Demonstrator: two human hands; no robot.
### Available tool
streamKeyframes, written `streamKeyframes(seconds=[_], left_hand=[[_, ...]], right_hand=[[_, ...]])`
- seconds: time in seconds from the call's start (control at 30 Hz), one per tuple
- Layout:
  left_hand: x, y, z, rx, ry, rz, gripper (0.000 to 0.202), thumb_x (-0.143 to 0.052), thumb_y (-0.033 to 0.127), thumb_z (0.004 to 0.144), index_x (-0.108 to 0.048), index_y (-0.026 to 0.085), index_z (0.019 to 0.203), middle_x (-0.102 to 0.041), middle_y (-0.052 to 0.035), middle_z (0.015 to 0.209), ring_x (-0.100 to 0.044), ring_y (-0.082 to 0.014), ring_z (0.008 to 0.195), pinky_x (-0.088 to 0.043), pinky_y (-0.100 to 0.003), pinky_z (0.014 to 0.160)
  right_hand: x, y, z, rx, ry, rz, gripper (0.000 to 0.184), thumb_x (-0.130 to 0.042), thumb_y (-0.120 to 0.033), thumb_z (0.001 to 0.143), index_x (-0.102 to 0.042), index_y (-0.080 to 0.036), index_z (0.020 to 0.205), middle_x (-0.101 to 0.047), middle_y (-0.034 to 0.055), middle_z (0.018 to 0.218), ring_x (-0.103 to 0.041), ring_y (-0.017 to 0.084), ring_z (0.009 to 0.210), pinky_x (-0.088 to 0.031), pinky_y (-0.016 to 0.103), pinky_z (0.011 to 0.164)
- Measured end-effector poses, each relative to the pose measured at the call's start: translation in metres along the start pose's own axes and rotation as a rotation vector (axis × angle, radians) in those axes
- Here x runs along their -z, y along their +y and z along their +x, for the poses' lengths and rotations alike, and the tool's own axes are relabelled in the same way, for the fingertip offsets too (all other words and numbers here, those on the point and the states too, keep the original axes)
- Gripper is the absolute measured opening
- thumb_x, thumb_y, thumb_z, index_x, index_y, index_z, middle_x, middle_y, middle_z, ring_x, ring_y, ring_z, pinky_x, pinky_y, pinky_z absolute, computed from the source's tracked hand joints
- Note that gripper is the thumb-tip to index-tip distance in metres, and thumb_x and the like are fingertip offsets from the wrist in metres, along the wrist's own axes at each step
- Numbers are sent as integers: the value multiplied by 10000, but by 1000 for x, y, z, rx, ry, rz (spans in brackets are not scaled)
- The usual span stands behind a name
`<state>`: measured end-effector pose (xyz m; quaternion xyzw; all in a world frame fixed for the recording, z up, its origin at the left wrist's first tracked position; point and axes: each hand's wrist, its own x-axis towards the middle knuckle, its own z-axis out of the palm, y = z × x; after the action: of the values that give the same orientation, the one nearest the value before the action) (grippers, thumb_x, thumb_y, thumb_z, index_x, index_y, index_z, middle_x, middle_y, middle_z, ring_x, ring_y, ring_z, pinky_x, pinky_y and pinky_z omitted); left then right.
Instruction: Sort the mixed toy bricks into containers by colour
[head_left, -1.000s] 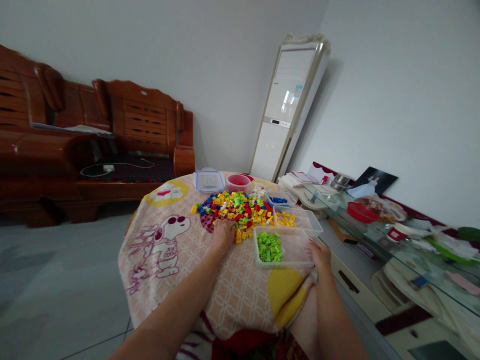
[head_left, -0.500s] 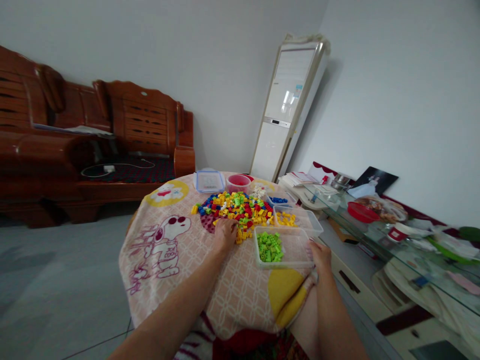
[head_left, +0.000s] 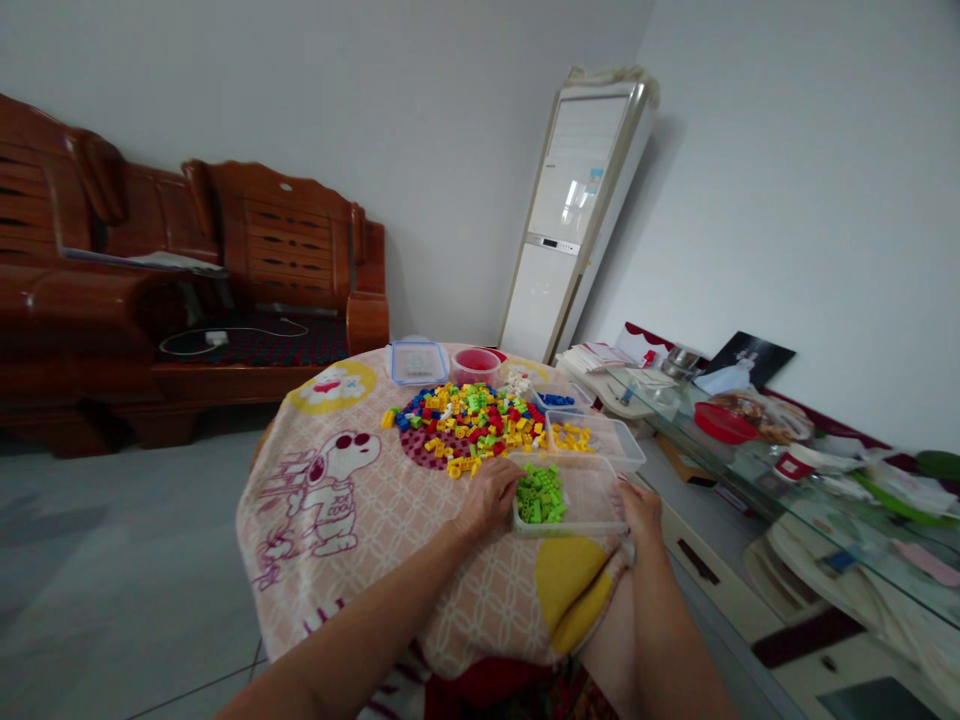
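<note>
My left hand (head_left: 491, 496) is at the left rim of a clear plastic box (head_left: 592, 498), its fingers drawn together. Whatever they may hold is hidden. Green toy building bricks (head_left: 539, 494) are gathered in the left half of that box. On the opposite side, my right hand (head_left: 640, 508) grips the box's right end. Just beyond my left hand spreads a pile of mixed building bricks (head_left: 480, 415), in yellow, red, blue, green and white. A few yellow bricks (head_left: 463, 466) lie along its near edge.
Behind the green bricks' box stand a box with yellow bricks (head_left: 571, 438) and another with blue bricks (head_left: 556, 399). A pink-red tub (head_left: 477, 366) and a blue-rimmed lid (head_left: 418, 362) sit at the back. To the right is a cluttered glass-topped cabinet (head_left: 757, 480).
My left hand has moved right and toward me, from the brick pile to the box's left rim. Yellow bricks at the pile's near edge have shifted left. My right hand stays put.
</note>
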<state>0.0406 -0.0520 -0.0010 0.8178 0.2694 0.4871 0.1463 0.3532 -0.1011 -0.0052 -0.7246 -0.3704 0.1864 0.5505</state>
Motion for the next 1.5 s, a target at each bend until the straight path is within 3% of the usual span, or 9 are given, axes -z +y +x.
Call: streamKeyframes(seconds=[0.2,0.33,0.47,0.6,0.73,0.97,1.17,1.5], left_hand=[[11,-20,3,138,102,107,250,-488,212,917,-718,197,1017,-710,-80,1023,-627,-208,978,-489,-363,920],[29,-45,8,341,168,300,290,-474,143,886,-718,170,1040,-708,-91,1021,-622,-240,1000,-475,-377,926],[38,-61,9,478,76,426,324,-473,161,892,-709,180,1114,-710,-113,1087,-614,-249,1042,-455,-385,953],[34,-58,9,466,-42,457,356,-473,189,913,-679,194,1204,-674,-120,1249,-571,-281,1162,-407,-437,1011],[32,-53,9,450,-70,486,338,-472,191,917,-691,196,1175,-677,-128,1242,-579,-288,1145,-403,-449,1003],[34,-60,6,458,-2,411,256,-548,219,881,-707,183,1079,-704,-105,1143,-609,-253,1080,-430,-389,968],[34,-65,5,397,33,322,193,-610,152,810,-717,185,968,-711,-76,1001,-628,-212,971,-461,-337,914],[34,-62,6,352,162,192,193,-578,101,800,-713,186,907,-683,-59,922,-641,-187,880,-518,-301,812]], right_hand=[[1,1,1,7,-6,-8,417,-606,-544,612,-739,-158,701,-714,72,630,-683,250,605,-538,317,541],[1,4,3,6,-8,-10,413,-611,-545,619,-743,-164,706,-713,71,622,-688,254,615,-541,316,545],[1,8,5,2,-14,-7,397,-615,-549,617,-737,-177,685,-712,65,615,-680,243,600,-545,310,545],[1,5,4,-1,-10,-2,387,-617,-540,615,-735,-177,685,-705,58,598,-676,243,591,-544,310,542],[1,0,0,-4,-10,5,370,-618,-527,607,-724,-177,661,-705,61,597,-674,245,584,-540,314,535],[1,1,0,-1,-9,2,381,-606,-522,621,-737,-170,685,-714,67,624,-674,243,589,-537,309,535],[1,7,5,5,-16,-19,389,-602,-532,630,-726,-163,640,-697,77,588,-674,247,595,-543,315,555],[0,2,1,1,-9,1,374,-608,-519,625,-723,-164,652,-695,66,586,-664,241,567,-528,309,513]])
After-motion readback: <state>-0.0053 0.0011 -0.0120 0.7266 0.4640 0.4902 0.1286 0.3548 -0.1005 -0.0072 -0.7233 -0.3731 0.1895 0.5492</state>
